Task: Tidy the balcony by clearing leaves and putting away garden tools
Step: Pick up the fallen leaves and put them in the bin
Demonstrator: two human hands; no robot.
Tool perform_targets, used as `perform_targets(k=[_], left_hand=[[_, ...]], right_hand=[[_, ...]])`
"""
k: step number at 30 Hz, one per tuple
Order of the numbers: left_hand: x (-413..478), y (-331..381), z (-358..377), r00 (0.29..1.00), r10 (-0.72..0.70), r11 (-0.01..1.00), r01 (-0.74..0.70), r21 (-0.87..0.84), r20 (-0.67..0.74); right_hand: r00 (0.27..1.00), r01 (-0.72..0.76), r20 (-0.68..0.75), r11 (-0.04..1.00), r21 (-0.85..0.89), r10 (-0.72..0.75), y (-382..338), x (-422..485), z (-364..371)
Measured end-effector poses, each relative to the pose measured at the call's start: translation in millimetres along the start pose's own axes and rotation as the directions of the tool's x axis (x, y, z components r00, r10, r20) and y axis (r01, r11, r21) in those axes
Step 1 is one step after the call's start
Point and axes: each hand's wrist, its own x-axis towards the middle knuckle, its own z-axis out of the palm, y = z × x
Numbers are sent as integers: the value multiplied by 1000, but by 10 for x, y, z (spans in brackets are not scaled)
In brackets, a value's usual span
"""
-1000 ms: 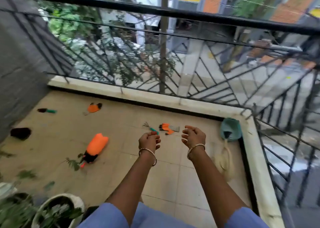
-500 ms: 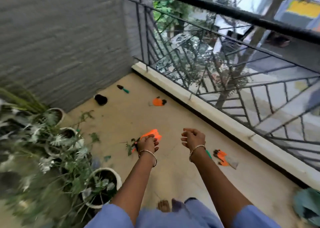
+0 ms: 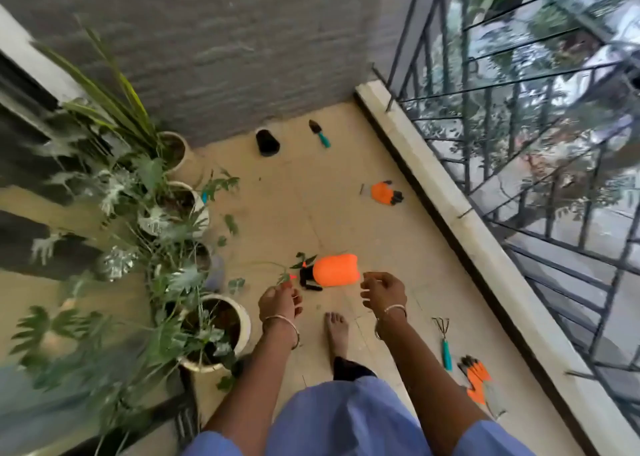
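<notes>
Left hand (image 3: 280,300) and right hand (image 3: 382,291) hover apart, fingers loosely curled, both empty; at twelve o'clock just beyond them the orange plastic spray bottle (image 3: 334,270) lies sideways on the beige tile floor (image 3: 311,213); probably light, rigid, smooth, so grip its black neck; at four o'clock, a teal-handled hand rake (image 3: 445,343).

Floor (image 3: 311,213) with sprayer (image 3: 334,270), trowel (image 3: 319,133), rake (image 3: 444,341)
</notes>
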Motion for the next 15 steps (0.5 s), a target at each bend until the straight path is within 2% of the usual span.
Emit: perform_targets(k=[5, 9, 15], left_hand=[[516, -55, 284, 995, -60, 998, 61, 0, -80], [965, -241, 464, 980, -117, 993, 118, 0, -164], [1854, -608, 747, 969, -113, 990, 129, 59, -219]], right_hand=[[993, 11, 118, 972, -235, 17, 35, 863, 344], [980, 38, 194, 912, -408, 46, 667, 1843, 708], [948, 131, 295, 700, -702, 119, 872, 2442, 1343]])
